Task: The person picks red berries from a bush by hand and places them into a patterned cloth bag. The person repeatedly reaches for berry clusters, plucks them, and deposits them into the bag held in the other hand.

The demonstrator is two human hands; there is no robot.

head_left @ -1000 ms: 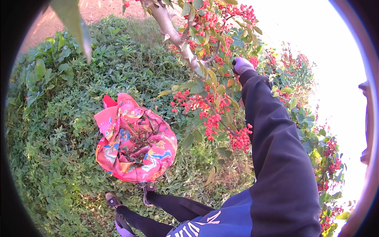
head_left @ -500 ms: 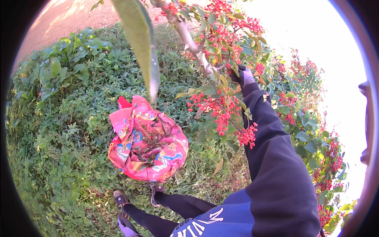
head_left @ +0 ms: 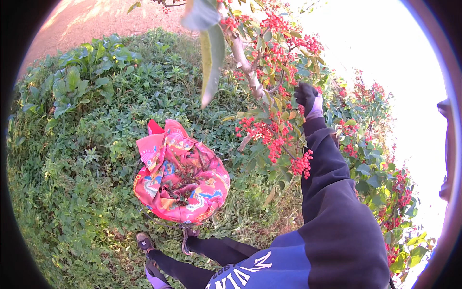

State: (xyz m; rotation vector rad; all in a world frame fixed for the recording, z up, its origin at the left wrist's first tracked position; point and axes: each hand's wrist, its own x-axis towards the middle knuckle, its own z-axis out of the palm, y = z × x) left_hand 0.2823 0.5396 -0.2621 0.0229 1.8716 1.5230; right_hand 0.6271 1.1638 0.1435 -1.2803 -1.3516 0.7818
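My right hand (head_left: 308,98), in a dark glove with a pale cuff, is raised into a shrub full of red berry clusters (head_left: 274,135). Its fingers are curled around a thin twig just right of the pale main branch (head_left: 248,72). My dark sleeve (head_left: 332,192) runs up from the lower right. My left hand (head_left: 154,277) shows only as a pale purple glove at the lower edge, near my legs, and its grip is hidden. A bright pink patterned cloth bag (head_left: 180,176) lies open on the ground below the branch, with cut berry twigs inside.
Thick green weeds and low plants (head_left: 86,144) cover the ground around the bag. A bare earth strip (head_left: 96,19) runs along the top left. My shoes (head_left: 144,241) stand beside the bag. More berry bushes (head_left: 380,159) fill the right side. A large leaf (head_left: 211,53) hangs close to the camera.
The view has tilted, so the bag and the branch sit lower and more to the right in the picture. My right hand stays up in the berry twigs, slightly lower than before.
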